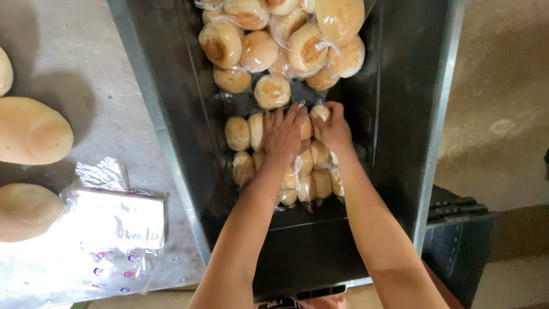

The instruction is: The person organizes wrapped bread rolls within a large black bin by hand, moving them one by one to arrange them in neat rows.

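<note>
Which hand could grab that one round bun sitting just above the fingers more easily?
Probably the left hand. Its fingertips point almost straight at the single round bun, just below it. The right hand sits further to the side, gripping the bagged rolls at their edge.

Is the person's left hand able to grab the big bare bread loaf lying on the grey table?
Probably yes: the left hand rests on bagged buns in the black bin, nothing covers the big loaf, only the bin wall stands between.

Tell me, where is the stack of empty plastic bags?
The bag stack lies on the grey table at lower left of the head view, left of the black bin, just right of a bare bread loaf.
</note>
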